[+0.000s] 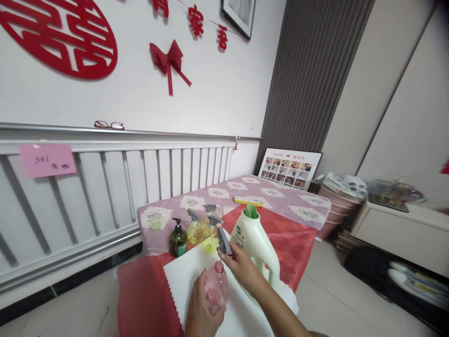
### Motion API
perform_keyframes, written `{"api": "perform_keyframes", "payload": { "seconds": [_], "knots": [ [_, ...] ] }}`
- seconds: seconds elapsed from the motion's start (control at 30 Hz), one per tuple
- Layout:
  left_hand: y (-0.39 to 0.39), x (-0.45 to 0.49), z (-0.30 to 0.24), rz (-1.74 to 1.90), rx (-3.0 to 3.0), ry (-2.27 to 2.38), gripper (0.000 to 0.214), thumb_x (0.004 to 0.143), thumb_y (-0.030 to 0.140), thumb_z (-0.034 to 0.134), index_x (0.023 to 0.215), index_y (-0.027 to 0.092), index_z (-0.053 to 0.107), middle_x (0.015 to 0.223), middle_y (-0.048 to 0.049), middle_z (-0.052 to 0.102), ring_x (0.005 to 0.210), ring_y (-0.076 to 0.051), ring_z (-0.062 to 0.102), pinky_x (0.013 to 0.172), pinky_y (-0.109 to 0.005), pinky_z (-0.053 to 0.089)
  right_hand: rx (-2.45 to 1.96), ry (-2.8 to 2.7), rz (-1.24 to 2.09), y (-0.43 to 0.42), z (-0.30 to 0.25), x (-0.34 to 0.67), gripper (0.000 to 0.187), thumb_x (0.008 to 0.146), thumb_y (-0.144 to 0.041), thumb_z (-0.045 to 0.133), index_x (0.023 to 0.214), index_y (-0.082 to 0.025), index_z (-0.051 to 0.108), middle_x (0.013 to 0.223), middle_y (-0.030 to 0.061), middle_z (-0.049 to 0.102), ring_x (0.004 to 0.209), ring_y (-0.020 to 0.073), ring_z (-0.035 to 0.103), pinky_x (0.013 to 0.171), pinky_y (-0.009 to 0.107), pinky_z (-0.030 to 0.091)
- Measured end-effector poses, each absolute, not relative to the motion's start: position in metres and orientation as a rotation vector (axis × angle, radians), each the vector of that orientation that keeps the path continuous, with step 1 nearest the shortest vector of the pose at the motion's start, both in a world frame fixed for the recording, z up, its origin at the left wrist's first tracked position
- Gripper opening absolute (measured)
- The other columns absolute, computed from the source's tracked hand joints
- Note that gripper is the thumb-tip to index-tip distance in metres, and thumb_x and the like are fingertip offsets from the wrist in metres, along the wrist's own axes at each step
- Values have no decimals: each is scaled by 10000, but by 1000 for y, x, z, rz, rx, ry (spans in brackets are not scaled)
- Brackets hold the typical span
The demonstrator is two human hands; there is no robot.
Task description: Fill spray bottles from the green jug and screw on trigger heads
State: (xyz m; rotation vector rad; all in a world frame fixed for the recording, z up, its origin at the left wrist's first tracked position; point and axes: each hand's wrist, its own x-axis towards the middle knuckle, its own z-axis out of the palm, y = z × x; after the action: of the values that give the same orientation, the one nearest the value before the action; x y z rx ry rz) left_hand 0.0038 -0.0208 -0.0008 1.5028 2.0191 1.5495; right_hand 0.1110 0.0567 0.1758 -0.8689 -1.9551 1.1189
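Observation:
My left hand [203, 311] is wrapped round a clear pink bottle [216, 285] whose neck is uncovered. Just above that neck, my right hand [242, 267] grips a grey trigger spray head [223, 241], apart from the bottle. Behind my right hand stands a large pale green jug [254, 234] with a handle and an uncapped green mouth. A dark green pump bottle [178, 238] is at the left, beside several yellowish spray bottles [194, 229] with grey trigger heads. Whether the pink bottle holds liquid is hard to make out.
A white scalloped mat [185, 276] and a red cloth [147, 290] lie over a table with a pink patterned cover [231, 187]. A yellow box [248, 201] and a small pale green dish [155, 223] rest there. A white radiator [157, 171] runs along the wall.

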Motion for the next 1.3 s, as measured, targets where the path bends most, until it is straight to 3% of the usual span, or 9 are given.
{"api": "perform_keyframes", "payload": {
  "seconds": [0.23,0.6,1.3],
  "knots": [
    [-16,-4,-9,1462,1557,1992,866,616,205,599,1427,79,322,1441,-192,486,1349,-303,450,1129,-411,400,-850,-2000,1278,55,165,118,259,827,-453,628,886,-202,633,834,26,681,856,245,644,820,385,512],
    [-18,-6,-1,1300,1542,1941,938,586,220,624,1449,87,282,1470,-182,444,1379,-294,403,1158,-390,352,-835,-2048,1371,57,156,124,321,830,-479,642,983,-198,656,969,58,703,1025,283,629,945,433,475],
    [-30,-1,27,1288,1448,1926,908,590,216,616,1427,96,287,1457,-174,430,1389,-290,355,1177,-408,284,-838,-2265,1229,58,160,126,342,848,-506,604,977,-190,632,937,46,673,915,255,611,835,371,475]
  ]
}}
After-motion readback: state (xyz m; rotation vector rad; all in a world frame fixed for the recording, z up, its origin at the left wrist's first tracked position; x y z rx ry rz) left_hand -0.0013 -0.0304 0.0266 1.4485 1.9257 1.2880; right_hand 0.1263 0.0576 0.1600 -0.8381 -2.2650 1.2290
